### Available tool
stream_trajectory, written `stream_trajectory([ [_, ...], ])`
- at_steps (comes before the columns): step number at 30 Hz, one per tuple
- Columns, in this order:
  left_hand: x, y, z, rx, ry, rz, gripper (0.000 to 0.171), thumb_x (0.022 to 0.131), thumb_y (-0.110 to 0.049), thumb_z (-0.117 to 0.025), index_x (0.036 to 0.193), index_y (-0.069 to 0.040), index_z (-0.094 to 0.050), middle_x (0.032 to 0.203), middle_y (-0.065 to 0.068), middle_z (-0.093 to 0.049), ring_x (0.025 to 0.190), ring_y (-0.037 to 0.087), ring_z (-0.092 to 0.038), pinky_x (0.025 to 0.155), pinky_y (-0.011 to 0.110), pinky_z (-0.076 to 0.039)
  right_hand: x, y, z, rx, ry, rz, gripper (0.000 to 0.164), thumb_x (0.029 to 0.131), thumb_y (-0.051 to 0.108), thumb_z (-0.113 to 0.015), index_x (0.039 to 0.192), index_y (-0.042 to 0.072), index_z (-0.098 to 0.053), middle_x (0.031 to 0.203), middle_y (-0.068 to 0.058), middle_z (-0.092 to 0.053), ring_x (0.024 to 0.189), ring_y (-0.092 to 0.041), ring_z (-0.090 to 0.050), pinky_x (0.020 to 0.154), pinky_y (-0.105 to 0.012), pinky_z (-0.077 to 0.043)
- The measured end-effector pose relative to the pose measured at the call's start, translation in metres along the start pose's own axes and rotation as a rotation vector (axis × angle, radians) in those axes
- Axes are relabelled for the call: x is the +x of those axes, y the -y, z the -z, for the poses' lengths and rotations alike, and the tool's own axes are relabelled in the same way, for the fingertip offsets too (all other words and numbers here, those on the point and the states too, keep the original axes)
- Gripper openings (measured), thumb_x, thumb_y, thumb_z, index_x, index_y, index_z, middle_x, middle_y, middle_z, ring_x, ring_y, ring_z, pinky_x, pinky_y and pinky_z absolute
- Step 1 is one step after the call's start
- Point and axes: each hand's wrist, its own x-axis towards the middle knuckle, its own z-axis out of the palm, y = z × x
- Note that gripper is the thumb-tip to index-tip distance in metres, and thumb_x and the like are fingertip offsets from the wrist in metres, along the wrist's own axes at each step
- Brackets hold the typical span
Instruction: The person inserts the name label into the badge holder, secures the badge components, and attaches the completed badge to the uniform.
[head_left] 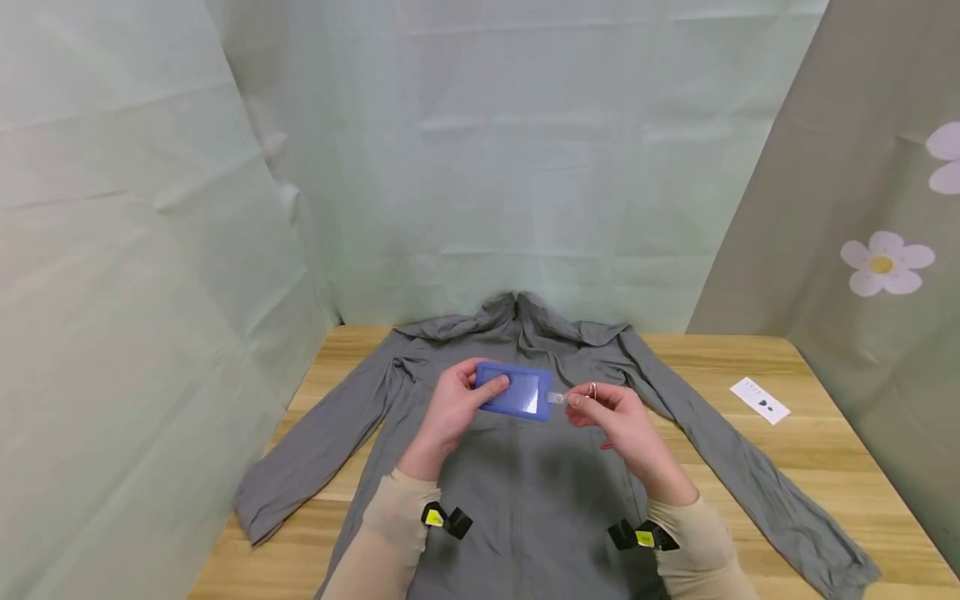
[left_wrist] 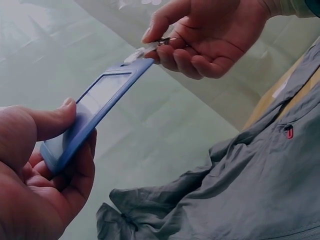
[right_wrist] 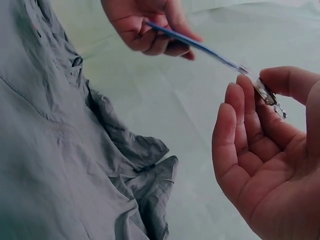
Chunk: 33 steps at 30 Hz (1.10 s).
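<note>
Above the grey jacket (head_left: 480, 475), my left hand (head_left: 452, 408) grips one end of a blue badge holder (head_left: 516, 390), its thumb lying on the face. A clear strap (head_left: 557, 398) with a small metal clip (right_wrist: 267, 94) comes off the holder's other end. The thumb and index finger of my right hand (head_left: 615, 421) pinch that clip, as the right wrist view (right_wrist: 270, 165) shows. In the left wrist view the badge holder (left_wrist: 95, 110) slants up from my left hand (left_wrist: 45, 170) toward the right one.
The jacket lies spread on a wooden table (head_left: 750, 483), sleeves out to both sides and collar at the far edge. A white card (head_left: 760, 401) with dark marks lies at the right. A red zipper pull (left_wrist: 289, 132) shows on the jacket. Pale cloth (head_left: 540, 167) hangs behind.
</note>
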Motion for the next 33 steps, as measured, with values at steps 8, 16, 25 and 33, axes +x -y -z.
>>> stream_trajectory([
  [8, 0.003, 0.005, -0.002, -0.028, -0.053, -0.013, 0.032, 0.097, -0.010, -0.081, 0.127, 0.000, -0.072, 0.097, 0.009, -0.077, 0.084, 0.016, -0.071, 0.075, 0.025, -0.057, 0.000, 0.000, -0.001, 0.102, -0.019, 0.042, 0.033, 0.106, 0.027, -0.071, 0.116, -0.004, -0.075, 0.102, -0.012, -0.078, 0.096, -0.023, -0.075, 0.082, -0.045, -0.059],
  [16, 0.002, 0.008, -0.003, -0.032, -0.127, -0.040, 0.034, 0.096, -0.004, -0.080, 0.129, 0.001, -0.071, 0.112, 0.014, -0.073, 0.096, 0.018, -0.068, 0.083, 0.025, -0.057, -0.005, 0.002, -0.009, 0.115, -0.041, 0.009, 0.032, 0.104, 0.026, -0.074, 0.119, -0.002, -0.077, 0.101, -0.007, -0.080, 0.095, -0.022, -0.077, 0.075, -0.033, -0.057],
  [25, 0.004, 0.009, -0.006, -0.067, -0.148, -0.067, 0.032, 0.095, 0.004, -0.078, 0.126, 0.007, -0.070, 0.125, 0.024, -0.070, 0.115, 0.031, -0.069, 0.093, 0.029, -0.059, -0.004, 0.004, -0.011, 0.175, -0.074, 0.020, 0.031, 0.105, 0.020, -0.071, 0.119, -0.007, -0.075, 0.095, -0.004, -0.079, 0.087, -0.018, -0.077, 0.085, -0.034, -0.062],
  [33, -0.005, 0.001, -0.017, 0.126, -0.097, -0.224, 0.017, 0.099, -0.009, -0.079, 0.114, -0.001, -0.077, 0.112, 0.013, -0.076, 0.101, 0.023, -0.071, 0.089, 0.035, -0.059, -0.002, 0.001, -0.011, 0.190, -0.094, 0.005, 0.032, 0.104, 0.020, -0.072, 0.120, -0.007, -0.075, 0.097, -0.007, -0.079, 0.092, -0.023, -0.078, 0.084, -0.032, -0.062],
])
